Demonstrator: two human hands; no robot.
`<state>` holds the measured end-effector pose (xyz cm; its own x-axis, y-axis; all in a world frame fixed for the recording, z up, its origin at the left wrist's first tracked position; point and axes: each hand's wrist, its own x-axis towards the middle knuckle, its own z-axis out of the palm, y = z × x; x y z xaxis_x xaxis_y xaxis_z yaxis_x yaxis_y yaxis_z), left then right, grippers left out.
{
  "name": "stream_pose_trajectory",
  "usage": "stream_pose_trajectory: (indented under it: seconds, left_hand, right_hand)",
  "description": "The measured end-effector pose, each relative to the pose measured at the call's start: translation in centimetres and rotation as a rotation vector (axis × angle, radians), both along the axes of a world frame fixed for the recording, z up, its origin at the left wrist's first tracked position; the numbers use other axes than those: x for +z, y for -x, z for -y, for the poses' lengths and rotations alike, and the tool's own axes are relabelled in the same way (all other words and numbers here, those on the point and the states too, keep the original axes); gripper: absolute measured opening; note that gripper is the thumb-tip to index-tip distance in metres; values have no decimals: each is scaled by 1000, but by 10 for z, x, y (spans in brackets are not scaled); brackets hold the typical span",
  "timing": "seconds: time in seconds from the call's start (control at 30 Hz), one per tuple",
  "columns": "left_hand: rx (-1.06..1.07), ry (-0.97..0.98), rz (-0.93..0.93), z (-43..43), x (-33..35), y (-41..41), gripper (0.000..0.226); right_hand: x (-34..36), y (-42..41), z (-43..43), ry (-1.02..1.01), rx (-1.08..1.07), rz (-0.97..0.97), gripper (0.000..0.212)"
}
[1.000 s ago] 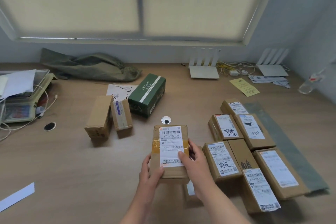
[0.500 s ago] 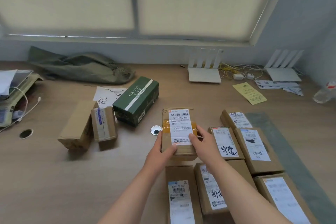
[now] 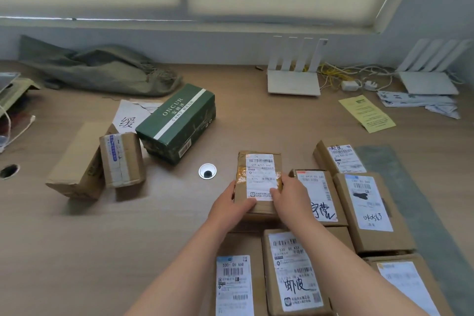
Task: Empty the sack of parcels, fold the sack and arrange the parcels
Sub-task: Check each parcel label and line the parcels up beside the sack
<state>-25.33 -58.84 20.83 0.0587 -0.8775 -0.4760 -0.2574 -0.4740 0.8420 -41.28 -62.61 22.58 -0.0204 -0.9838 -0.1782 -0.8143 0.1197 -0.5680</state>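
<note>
One labelled parcel, gripped from both sides
The left hand and right hand have fingers wrapped round its near end, thumbs on top; it's just right of the metal grommet in the counter. The sack lies crumpled well behind and left of that grommet.

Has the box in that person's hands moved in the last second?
Yes. The held parcel went from the near side of the desk grommet to its right.
</note>
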Motion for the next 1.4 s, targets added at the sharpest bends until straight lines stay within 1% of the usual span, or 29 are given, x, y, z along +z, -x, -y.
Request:
stream_pose_trajectory:
  seconds: [0.07, 0.17, 0.23, 0.33, 0.4, 0.47, 0.53, 0.57, 0.63, 0.7, 0.77, 0.83, 0.93, 1.03, 1.17, 1.3, 1.4]
  left_hand:
    - [12, -2, 3, -1, -1, 5, 56]
    - [13, -5, 22, -6, -2, 10, 52]
    - [-4, -1, 35, -10, -1, 14, 49]
    - [-26, 0, 46, -14, -2, 20, 52]
    - [-43, -1, 56, -17, -1, 24, 51]
    - [-61, -3, 74, -19, 2, 28, 47]
    - [-88, -10, 95, -20, 5, 29, 47]
    - [-108, -11, 113, -21, 7, 29, 49]
    - [-151, 5, 142, -19, 9, 27, 56]
    - [-175, 6, 149, -20, 11, 24, 65]
    - [-138, -36, 122, -23, 13, 17, 79]
    - [-80, -37, 97, -27, 12, 3, 86]
    - [30, 29, 80, -32, 13, -28, 79]
    - [136, 91, 90, -38, 17, -73, 71]
    - [230, 115, 105, -45, 19, -140, 64]
    - [298, 108, 110, -49, 24, -206, 65]
    - [333, 108, 91, -46, 24, -249, 68]
  right_hand:
    - [-3, 1, -3, 45, 18, -91, 19]
    - [-4, 2, -10, 89, 51, -137, 16]
    - [-6, 4, -15, 90, 36, -101, 14]
    - [-13, 12, -20, 102, 45, -91, 16]
    - [-16, 19, -21, 120, 39, -42, 21]
    - [-20, 23, -22, 146, 49, -85, 29]
    - [-11, 21, -25, 96, 17, -34, 30]
    - [-5, 20, -27, 65, 25, -59, 26]
    - [2, 18, -29, 84, 57, -133, 21]
    - [3, 15, -30, 84, 23, -97, 16]
    - [2, 8, -31, 146, 36, -119, 21]
    - [4, -5, -34, 214, 56, -51, 31]
    - [14, -39, -41, 249, 99, 101, 34]
    - [19, -80, -50, 175, 128, 210, 36]
    - [13, -139, -56, 53, 85, 312, 40]
    - [7, -199, -57, -31, 18, 402, 39]
    - [5, -238, -53, -76, -3, 434, 38]
